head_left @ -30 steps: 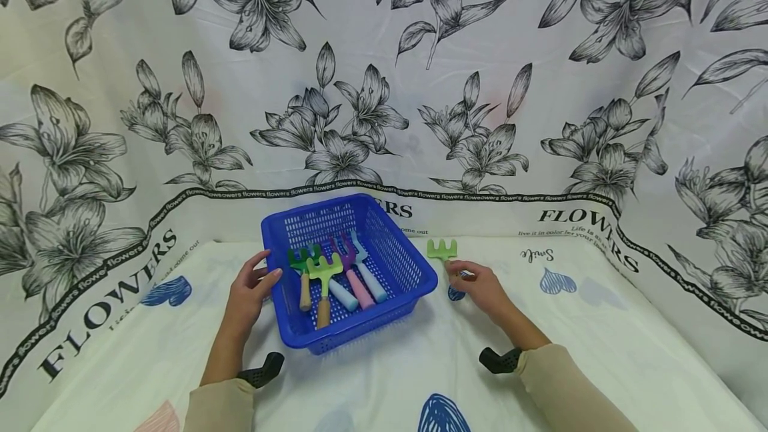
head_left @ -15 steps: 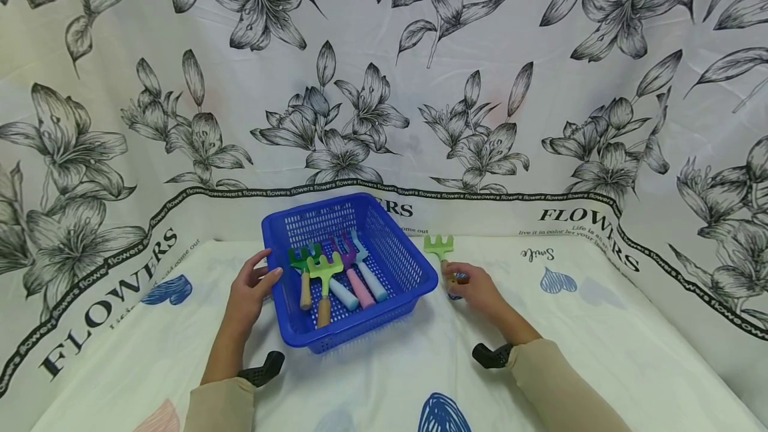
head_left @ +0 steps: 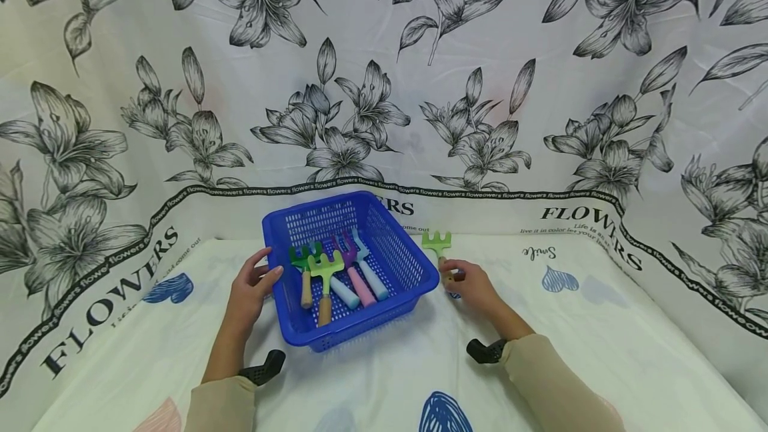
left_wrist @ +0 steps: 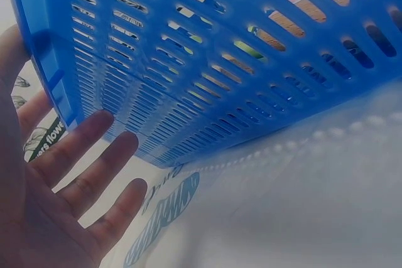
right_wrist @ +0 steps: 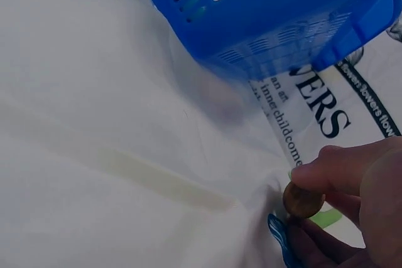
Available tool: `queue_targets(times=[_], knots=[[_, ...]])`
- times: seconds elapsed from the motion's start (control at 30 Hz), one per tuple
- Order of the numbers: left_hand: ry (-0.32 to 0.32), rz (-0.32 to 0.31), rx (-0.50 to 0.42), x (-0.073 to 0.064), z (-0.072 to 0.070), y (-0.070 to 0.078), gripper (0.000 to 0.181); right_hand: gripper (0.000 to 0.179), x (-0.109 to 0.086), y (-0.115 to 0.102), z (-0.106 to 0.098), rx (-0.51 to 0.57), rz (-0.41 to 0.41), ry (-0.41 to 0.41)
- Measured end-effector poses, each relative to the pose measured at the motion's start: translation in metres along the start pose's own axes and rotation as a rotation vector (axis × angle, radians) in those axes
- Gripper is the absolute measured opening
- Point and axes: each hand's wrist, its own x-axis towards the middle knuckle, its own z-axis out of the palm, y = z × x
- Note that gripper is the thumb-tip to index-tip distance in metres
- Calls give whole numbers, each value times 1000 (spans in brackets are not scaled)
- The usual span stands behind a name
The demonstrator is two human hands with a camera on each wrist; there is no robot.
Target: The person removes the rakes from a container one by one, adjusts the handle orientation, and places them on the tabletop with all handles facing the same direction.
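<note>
Beside the left rim of a blue plastic basket (head_left: 366, 330) is my left hand (head_left: 249, 289); its thumb and index finger touch the rim. In the left wrist view the other fingers of that hand (left_wrist: 81, 186) lie spread and nearly straight near the perforated wall. My right hand (head_left: 474, 287) pinches the wooden handle of a light green toy hand rake (head_left: 436, 243), just right of the basket. The round handle end (right_wrist: 303, 200) shows between thumb and fingers in the right wrist view; the rake's head is mostly hidden there.
Inside the basket lie a light green rake (head_left: 327, 271), a dark green rake (head_left: 306, 285), a purple rake (head_left: 360, 285) with a pink handle, a light blue rake (head_left: 373, 280) and another light blue handle (head_left: 345, 293). A flowered curtain (head_left: 360, 119) hangs behind the cloth-covered surface.
My right hand has shifted a little left toward the basket, and the light green rake has moved left and slightly away with it. My left hand and the basket hold their places.
</note>
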Motion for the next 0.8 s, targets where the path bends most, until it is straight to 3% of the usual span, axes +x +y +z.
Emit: queue_targets(times=[0.8], knots=[[3,-1,-1,0,1,0,71,34,6,5,3,-15,20,14]])
